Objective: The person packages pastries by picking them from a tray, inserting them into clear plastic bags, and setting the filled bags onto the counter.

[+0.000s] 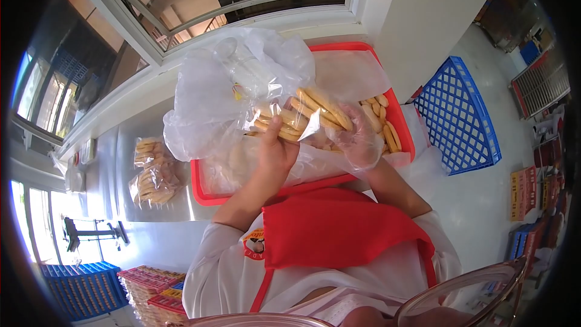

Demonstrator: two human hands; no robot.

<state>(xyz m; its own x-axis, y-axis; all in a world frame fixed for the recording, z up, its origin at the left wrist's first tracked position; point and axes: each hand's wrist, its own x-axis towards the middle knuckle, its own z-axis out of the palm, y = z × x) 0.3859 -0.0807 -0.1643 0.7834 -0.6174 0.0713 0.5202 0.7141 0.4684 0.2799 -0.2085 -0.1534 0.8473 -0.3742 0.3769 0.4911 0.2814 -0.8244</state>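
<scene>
My left hand [278,151] is bare and closed on a clear plastic bag [257,112], thumb on the near side. Several long golden ladyfinger biscuits [281,122] show through its film. A loose clear glove covers my right hand [360,139], which grips a bunch of ladyfingers [321,109] at the mouth of the bag. Both hands are above a red tray [402,124] lined with pale sheet. More ladyfingers [390,136] lie in the tray's right end, partly hidden by my right hand.
A large white plastic bag [200,91] with clear bags on it covers the tray's far left. Filled biscuit packs [154,184] lie on the metal table [121,163] to the left. A blue crate [457,118] stands to the right, beside a wall corner. Windows line the back.
</scene>
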